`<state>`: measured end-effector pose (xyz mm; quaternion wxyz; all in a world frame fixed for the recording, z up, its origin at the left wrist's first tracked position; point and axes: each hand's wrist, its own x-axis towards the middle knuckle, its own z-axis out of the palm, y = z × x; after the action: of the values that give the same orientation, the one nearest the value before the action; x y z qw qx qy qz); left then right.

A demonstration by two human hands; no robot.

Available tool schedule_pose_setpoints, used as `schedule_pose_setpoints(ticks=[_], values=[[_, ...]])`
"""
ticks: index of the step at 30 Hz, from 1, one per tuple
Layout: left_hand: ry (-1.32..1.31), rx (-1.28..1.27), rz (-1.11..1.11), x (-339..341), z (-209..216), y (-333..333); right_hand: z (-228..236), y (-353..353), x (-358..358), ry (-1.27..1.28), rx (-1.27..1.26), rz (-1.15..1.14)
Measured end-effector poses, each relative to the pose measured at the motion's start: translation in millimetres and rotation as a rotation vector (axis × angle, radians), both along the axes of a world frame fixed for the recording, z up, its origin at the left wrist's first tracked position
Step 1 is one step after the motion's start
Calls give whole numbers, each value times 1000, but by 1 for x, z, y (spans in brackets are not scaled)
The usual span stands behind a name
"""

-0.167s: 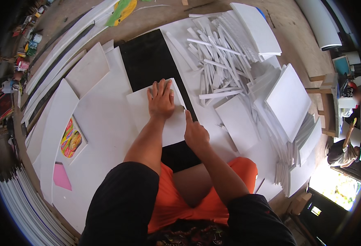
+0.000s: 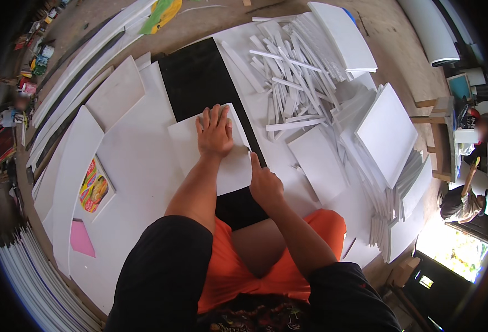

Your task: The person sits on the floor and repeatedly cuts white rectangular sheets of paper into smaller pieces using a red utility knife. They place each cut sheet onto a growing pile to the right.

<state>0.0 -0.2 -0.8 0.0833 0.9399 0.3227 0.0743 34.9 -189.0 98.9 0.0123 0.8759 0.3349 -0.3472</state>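
Observation:
A white foam-board sheet lies across a black strip on a large white sheet. My left hand is pressed flat on the white sheet, fingers spread and pointing away from me. At the sheet's right edge, my right hand is closed with its index finger stretched forward along a slim cutter knife. Only the knife's front part shows; the fingers hide the rest. Its tip touches the board along that edge.
Cut white strips lie heaped at the far right. Stacked white panels stand nearer on the right, beside a loose panel. A pink piece and long boards lie left. Another person is at the far right.
My right hand has slid slightly toward me along the sheet's right edge with the knife. My left hand stays in place on the sheet. The whole view has shifted a little.

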Motion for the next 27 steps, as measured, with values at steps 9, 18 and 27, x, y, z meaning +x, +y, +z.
schedule_pose_setpoints(ticks=[9,18,27], values=[[127,-33,32,2,9,-3,5,-32,-17,27,62,-73],[157,-44,38,3,9,-2,9,-48,-26,50,-22,-31],[172,-54,37,3,11,-2,18,-65,-39,80,-89,-77]])
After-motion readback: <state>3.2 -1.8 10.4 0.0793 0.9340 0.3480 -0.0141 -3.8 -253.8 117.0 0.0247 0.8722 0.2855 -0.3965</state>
